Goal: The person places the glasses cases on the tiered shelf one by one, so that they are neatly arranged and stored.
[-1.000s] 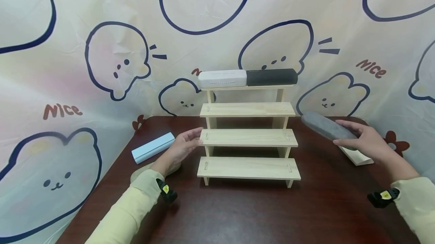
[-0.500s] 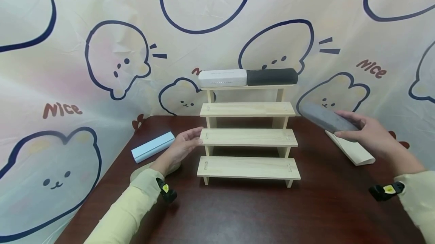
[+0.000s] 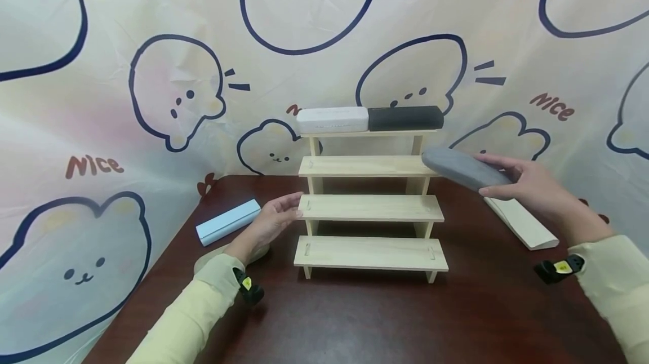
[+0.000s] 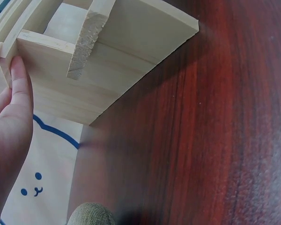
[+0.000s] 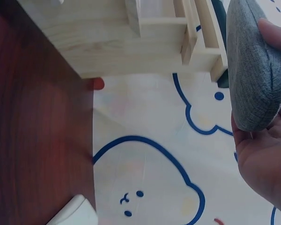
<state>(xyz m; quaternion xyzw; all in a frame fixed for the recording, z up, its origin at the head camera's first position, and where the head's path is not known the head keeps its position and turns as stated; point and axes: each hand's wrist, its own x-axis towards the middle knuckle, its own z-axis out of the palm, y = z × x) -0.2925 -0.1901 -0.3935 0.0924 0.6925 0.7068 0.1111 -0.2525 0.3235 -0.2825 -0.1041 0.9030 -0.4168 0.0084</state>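
Note:
In the head view, my right hand [image 3: 532, 189] holds a grey fabric-covered glasses case [image 3: 463, 168] by its right end. The case is tilted, its far end in front of the right end of the second shelf from the top. My left hand [image 3: 269, 220] pinches the left end of a lower board of a four-step wooden display rack [image 3: 370, 206]. In the left wrist view, thumb and fingers [image 4: 21, 86] lie on either side of that board. A white glasses case [image 3: 332, 120] and a black glasses case [image 3: 405, 118] lie end to end on the top shelf.
A light blue case [image 3: 228, 221] lies on the dark wooden table [image 3: 355, 319] at left. Behind my left wrist sits a partly hidden greenish case [image 3: 208, 257]. A cream case [image 3: 522, 223] lies at right. A printed cloth [image 3: 324, 76] hangs behind.
My right hand has lifted the grey glasses case and carried it leftward to the rack, uncovering more of the cream case. My left hand stays on the rack.

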